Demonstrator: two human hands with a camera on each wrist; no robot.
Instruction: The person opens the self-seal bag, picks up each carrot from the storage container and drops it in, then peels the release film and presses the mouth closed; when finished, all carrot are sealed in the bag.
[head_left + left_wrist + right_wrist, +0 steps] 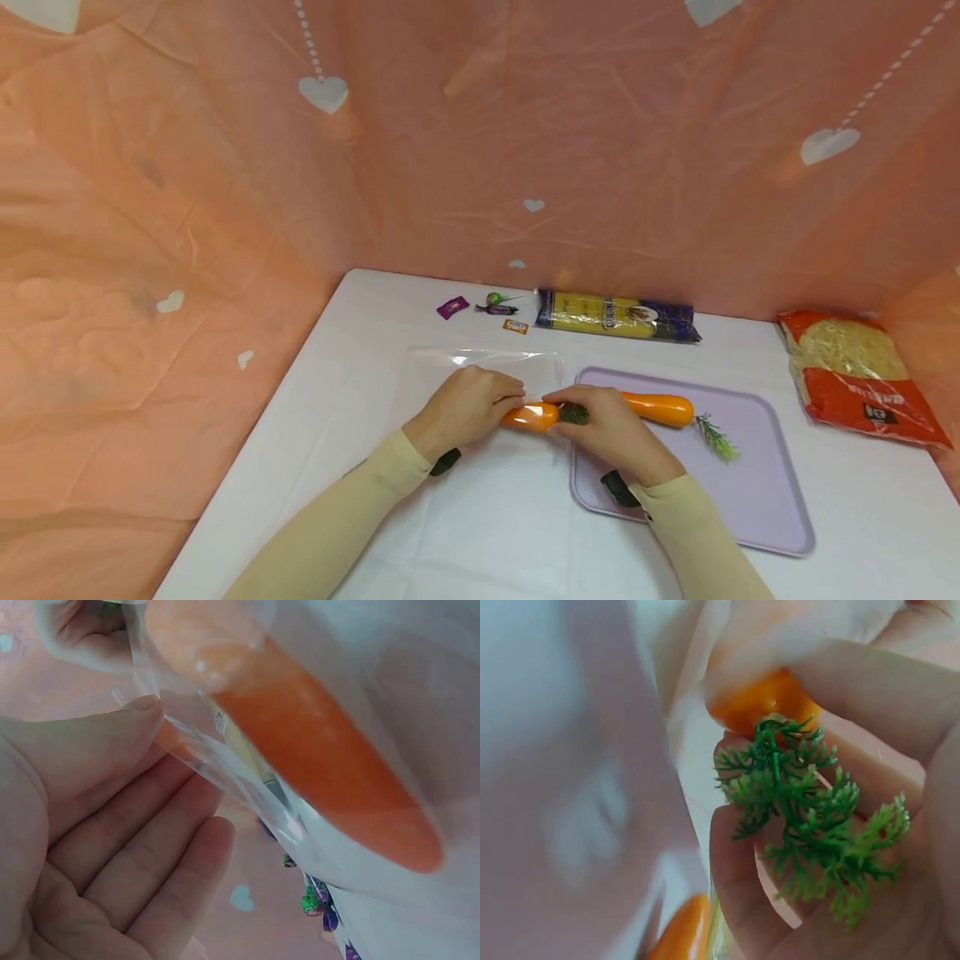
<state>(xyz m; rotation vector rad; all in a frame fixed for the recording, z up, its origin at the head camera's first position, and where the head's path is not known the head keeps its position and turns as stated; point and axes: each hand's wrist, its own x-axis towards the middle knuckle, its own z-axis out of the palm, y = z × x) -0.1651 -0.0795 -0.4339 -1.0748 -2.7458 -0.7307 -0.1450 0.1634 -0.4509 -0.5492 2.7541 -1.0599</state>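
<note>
A toy carrot (531, 417) lies mostly inside a clear plastic bag (435, 371), its green leaves (780, 780) sticking out at the open end. My left hand (468, 404) pinches the bag's edge between thumb and index finger, its other fingers loosely bent in the left wrist view. The right hand (611, 425) grips the carrot's thick top end, with the leaves against its palm. Through the film the carrot's tapered orange body (322, 757) shows in the left wrist view. A second carrot (663, 410) rests on the lilac tray (750, 500), partly behind the right hand.
Behind the bag lie a purple candy (453, 307), a lollipop (495, 297), a dark wrapped candy (497, 309) and a small orange packet (515, 326). A yellow and blue pasta pack (615, 317) is at the back, a red pasta bag (862, 379) far right. Orange cloth (450, 167) surrounds the table.
</note>
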